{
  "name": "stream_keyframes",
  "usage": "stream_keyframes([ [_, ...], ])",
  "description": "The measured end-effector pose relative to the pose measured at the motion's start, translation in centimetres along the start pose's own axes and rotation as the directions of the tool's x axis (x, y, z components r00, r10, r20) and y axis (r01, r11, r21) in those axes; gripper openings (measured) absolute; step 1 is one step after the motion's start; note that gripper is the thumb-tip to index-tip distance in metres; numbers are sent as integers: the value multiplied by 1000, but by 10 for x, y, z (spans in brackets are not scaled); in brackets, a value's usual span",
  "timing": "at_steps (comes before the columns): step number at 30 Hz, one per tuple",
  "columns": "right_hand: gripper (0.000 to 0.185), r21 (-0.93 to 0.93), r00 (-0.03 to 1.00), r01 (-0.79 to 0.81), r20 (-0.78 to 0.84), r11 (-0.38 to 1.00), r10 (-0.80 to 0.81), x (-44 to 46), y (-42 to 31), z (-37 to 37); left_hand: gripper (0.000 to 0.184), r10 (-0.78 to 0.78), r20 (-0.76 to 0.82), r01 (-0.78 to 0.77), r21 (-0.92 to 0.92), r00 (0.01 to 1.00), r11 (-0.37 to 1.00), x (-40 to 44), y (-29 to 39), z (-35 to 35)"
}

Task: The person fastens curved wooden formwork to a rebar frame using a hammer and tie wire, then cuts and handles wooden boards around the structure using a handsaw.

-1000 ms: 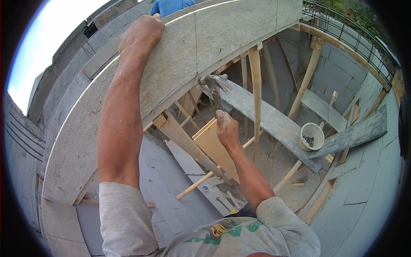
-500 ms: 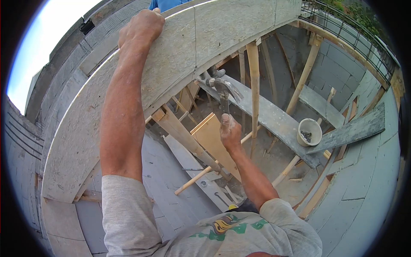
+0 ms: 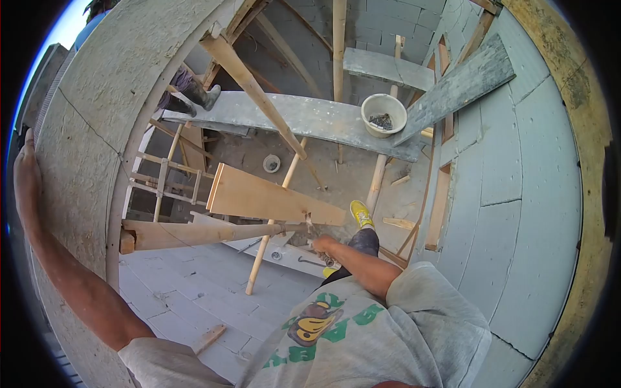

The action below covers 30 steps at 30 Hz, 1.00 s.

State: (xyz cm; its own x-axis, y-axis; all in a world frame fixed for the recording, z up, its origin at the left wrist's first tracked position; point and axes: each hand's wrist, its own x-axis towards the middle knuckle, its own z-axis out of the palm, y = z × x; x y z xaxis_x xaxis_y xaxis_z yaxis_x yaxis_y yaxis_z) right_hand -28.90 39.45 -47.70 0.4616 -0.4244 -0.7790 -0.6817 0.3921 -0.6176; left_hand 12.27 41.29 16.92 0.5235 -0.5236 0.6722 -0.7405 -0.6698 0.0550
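At the far left, my left hand [image 3: 27,174] grips the outer edge of a large curved, grey-stained panel [image 3: 136,39], its fingers partly hidden past the edge. My right hand [image 3: 323,244] is low in front of my body, closed around a claw hammer [image 3: 309,223] whose head points up and away from me. The hammer is small and partly blends with the wood behind it. Close by are the end of a wooden post [image 3: 187,235] and a tan plywood piece [image 3: 259,195].
A spattered plank [image 3: 291,113] spans the space below, bearing a white bucket [image 3: 383,115] and a co-worker's boots [image 3: 206,97]. Slanted wooden props [image 3: 252,90] stand under the curved panel. A grey block wall [image 3: 491,194] rises on the right. Another bucket [image 3: 272,163] sits on the floor.
My view has tilted down and turned right. The right hand has lowered with the hammer, away from the panel's lower edge. My left hand remains at the panel's outer edge.
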Motion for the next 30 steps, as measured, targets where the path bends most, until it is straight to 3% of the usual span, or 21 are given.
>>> stream_keyframes([
  [2, 22, -11, 988, -132, -80, 991, 130, 22, 46, -24, 72, 120, -94, -119, 16, 988, 993, -28, 23, -16],
  [5, 28, -179, 987, -123, -121, 976, 102, 33, 66, -106, 69, 210, -190, -193, 107, 959, 975, -40, 12, -9],
  [7, 29, 65, 949, -244, -191, 968, 252, 56, 87, -157, 67, 229, -236, -189, 182, 944, 965, -51, -2, -8],
  [8, 23, 317, 906, -242, -264, 917, 331, 87, 109, -178, 67, 224, -250, -174, 207, 942, 963, -52, -8, -5],
  [12, 20, 225, 787, -157, -560, 962, 259, 158, 116, -295, 63, 190, -275, -100, 309, 943, 946, -52, -26, 8],
  [14, 19, 533, 828, -128, -407, 837, 386, 163, 68, -364, 61, 171, -273, -68, 349, 946, 935, -45, -34, 14],
  [15, 20, 558, 825, -105, -413, 823, 385, 154, 30, -396, 61, 159, -270, -54, 361, 950, 931, -41, -37, 16],
  [18, 19, 597, 789, -16, -485, 802, 377, 212, 17, -468, 58, 123, -257, -10, 402, 959, 915, -33, -48, 15],
  [21, 24, 503, 723, -57, -575, 863, 383, 273, 18, -519, 56, 91, -241, 26, 443, 966, 896, -22, -56, -10],
  [22, 27, 370, 683, -81, -656, 926, 322, 293, 25, -532, 55, 89, -242, 37, 469, 966, 882, -23, -59, -35],
  [24, 29, 233, 736, -90, -639, 968, 222, 346, 62, -570, 54, 64, -235, 64, 499, 970, 864, -31, -68, -89],
  [26, 25, 658, 694, 146, -600, 739, 398, 379, 74, -588, 53, 15, -214, 95, 496, 977, 863, -39, -85, -130],
  [28, 38, 803, 732, 213, -508, 556, 454, 380, 66, -598, 52, -43, -268, 174, 485, 962, 857, -56, -68, -140],
  [29, 43, 831, 736, 249, -497, 498, 461, 385, 67, -599, 51, -56, -379, 214, 390, 924, 896, -58, -28, -110],
  [30, 43, 810, 740, 333, -542, 482, 399, 377, 59, -593, 50, -237, -452, 375, 245, 860, 894, -61, -5, -93],
])
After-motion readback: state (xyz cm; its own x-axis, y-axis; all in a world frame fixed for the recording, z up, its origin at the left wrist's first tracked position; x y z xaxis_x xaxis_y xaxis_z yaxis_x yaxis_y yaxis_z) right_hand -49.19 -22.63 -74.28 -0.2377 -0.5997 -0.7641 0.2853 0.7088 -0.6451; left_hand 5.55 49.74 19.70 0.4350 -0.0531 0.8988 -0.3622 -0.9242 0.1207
